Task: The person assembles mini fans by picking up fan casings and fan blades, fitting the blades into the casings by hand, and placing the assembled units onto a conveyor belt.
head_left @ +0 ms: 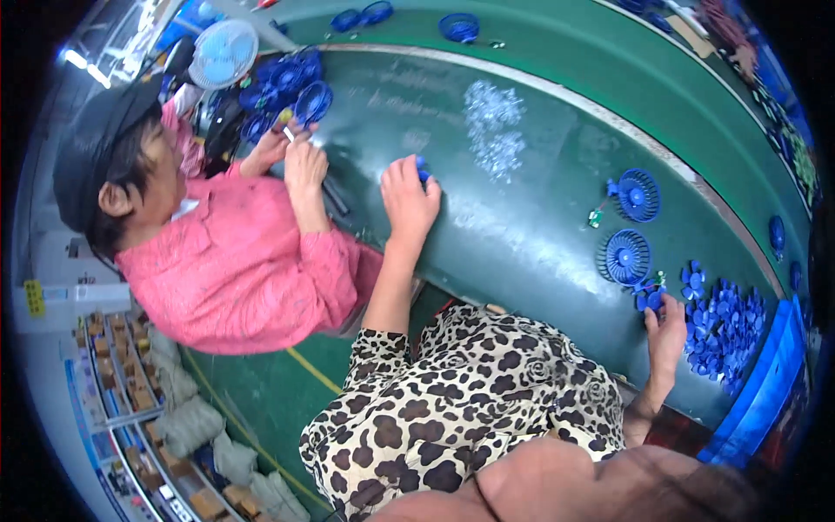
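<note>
My left hand (409,200) rests over the green worktable, its fingers closed round a small blue plastic part (422,169) that is mostly hidden. At the right, my right hand (666,335) pinches a blue fan blade (648,301) between thumb and fingers. Just above that hand lies a round blue fan cage (627,257), with a small green circuit board (660,278) near its lower edge. A second fan cage (638,196) lies farther back, wired to another green board (595,217). Beside my right hand spreads a heap of loose blue fan blades (724,335).
Small clear pieces (494,130) lie scattered mid-table. On the left, a co-worker in a pink shirt (252,261) handles parts near a pile of blue fan cages (287,78). A green conveyor belt (557,43) carrying fan parts runs behind. A blue barrier (761,383) edges the right.
</note>
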`<state>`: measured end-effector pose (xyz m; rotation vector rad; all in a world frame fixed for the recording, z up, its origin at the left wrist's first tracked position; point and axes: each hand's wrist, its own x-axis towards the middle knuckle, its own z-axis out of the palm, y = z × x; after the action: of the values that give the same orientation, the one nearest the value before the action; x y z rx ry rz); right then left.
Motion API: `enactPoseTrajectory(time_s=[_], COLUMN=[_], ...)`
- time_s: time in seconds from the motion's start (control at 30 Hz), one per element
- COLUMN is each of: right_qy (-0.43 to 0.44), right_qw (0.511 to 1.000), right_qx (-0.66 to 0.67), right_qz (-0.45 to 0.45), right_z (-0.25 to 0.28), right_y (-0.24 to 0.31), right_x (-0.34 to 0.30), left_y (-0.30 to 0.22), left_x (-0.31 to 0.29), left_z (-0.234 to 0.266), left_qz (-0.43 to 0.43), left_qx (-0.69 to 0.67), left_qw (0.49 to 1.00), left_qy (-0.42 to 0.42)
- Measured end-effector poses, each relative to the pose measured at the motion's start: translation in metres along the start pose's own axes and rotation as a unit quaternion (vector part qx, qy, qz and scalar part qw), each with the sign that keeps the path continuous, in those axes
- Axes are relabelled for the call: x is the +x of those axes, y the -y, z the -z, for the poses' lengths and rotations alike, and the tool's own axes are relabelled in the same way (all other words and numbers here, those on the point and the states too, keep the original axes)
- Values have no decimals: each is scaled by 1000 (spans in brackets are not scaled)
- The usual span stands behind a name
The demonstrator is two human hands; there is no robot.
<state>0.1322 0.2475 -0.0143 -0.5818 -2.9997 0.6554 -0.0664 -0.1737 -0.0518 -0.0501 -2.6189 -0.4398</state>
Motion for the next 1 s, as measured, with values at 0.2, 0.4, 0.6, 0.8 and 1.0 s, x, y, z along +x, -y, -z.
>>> enactPoseTrajectory(time_s=[0.2, 0.4, 0.6, 0.8, 1.0], right_qy=[-50, -67, -47, -92, -188], right_qw=[998, 997, 998, 995, 976], right_qx=[0, -25, -20, 9, 103], right_qz=[25, 24, -41, -42, 25], right_z=[11, 3, 5, 7, 32], right_y=[25, 19, 22, -3, 27], right_x=[-1, 4, 1, -9, 20], left_y=[-22, -159, -261, -262, -242], left_x=[19, 47, 68, 67, 60], left_z=[-2, -19, -93, -107, -67], left_qz=[-69, -183, -292, -121, 171], left_qx=[86, -282, -202, -364, -614], left_qw=[992, 927, 883, 832, 589], left_qy=[66, 169, 306, 400, 496])
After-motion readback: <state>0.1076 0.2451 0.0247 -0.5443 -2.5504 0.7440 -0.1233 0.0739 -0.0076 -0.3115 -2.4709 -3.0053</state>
